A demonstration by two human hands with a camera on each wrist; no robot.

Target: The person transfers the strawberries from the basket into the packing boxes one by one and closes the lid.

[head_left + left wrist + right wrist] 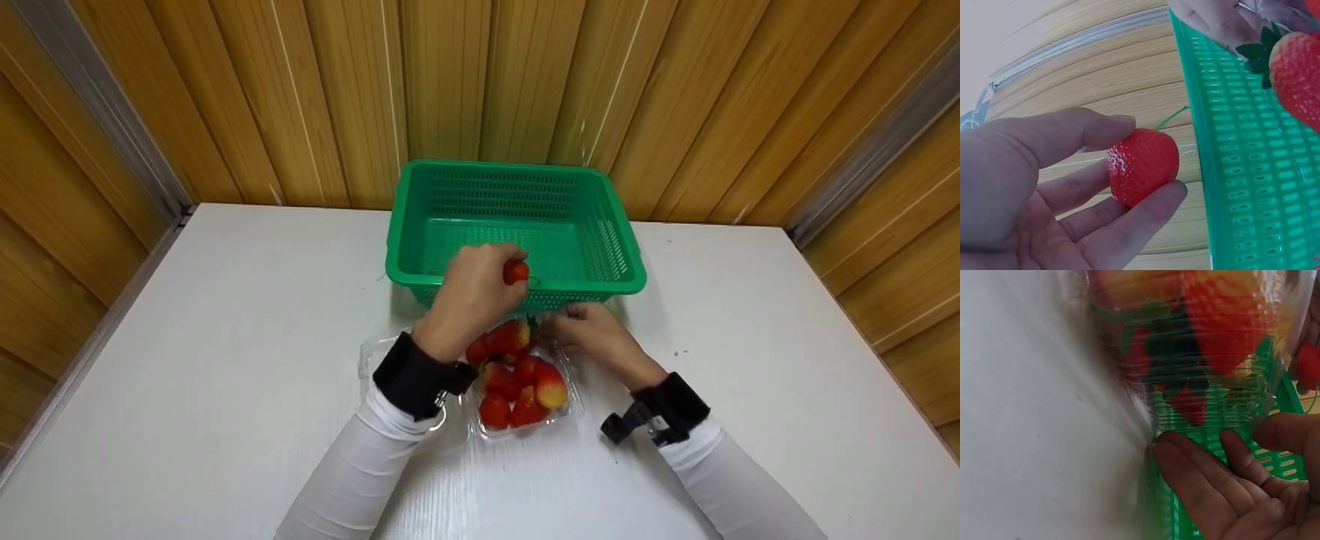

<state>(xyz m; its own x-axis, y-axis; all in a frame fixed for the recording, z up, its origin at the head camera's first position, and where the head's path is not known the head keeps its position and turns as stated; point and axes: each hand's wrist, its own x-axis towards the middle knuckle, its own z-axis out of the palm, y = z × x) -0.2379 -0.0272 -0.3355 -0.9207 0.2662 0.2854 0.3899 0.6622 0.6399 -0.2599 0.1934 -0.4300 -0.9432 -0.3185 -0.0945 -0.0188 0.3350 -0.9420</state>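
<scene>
My left hand (472, 289) pinches a red strawberry (1144, 167) between thumb and fingers, above the near rim of a green plastic basket (637, 276). A thin green stem sticks out of that strawberry. Below stands a clear plastic clamshell box (576, 409) holding several red and yellowish strawberries (501, 381), some with green leaves. Beside the box's far right corner is my right hand (596, 337); in the right wrist view its fingers (1202, 489) are relaxed, with the tips close to the clear ribbed wall. Whether they touch it I cannot tell.
The box's opened clear lid (369, 360) lies to its left, partly under my left wrist. Behind, the basket stands near a wood-patterned panel wall (517, 82). All this sits on a white table (225, 360).
</scene>
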